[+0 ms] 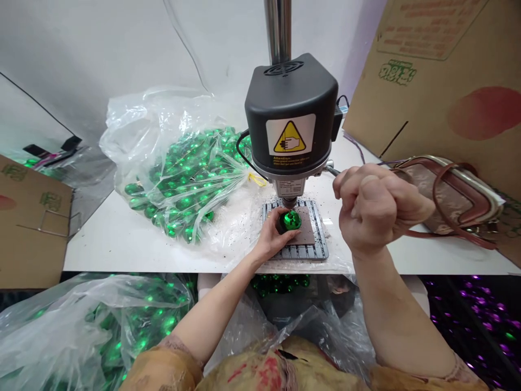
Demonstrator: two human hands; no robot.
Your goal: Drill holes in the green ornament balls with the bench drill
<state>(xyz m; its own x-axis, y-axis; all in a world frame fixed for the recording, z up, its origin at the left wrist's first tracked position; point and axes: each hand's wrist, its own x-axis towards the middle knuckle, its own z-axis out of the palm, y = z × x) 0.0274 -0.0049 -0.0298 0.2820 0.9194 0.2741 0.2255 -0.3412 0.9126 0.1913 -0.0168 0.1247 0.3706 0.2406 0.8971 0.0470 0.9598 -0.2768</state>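
Observation:
My left hand grips a shiny green faceted ball between thumb and fingers. The ball rests on a brown square board over the slotted metal base of a small drill press. Right above the ball is the press's chuck; I cannot tell whether they touch. At the right of the machine, my right hand is closed in a fist around the drill press lever, whose end is hidden inside the fingers.
A clear plastic bag of green balls lies left of the press, and another bag sits below the table. Cardboard boxes flank both sides. A handbag stands at right. Purple shiny pieces show lower right. Dark shavings dot the table.

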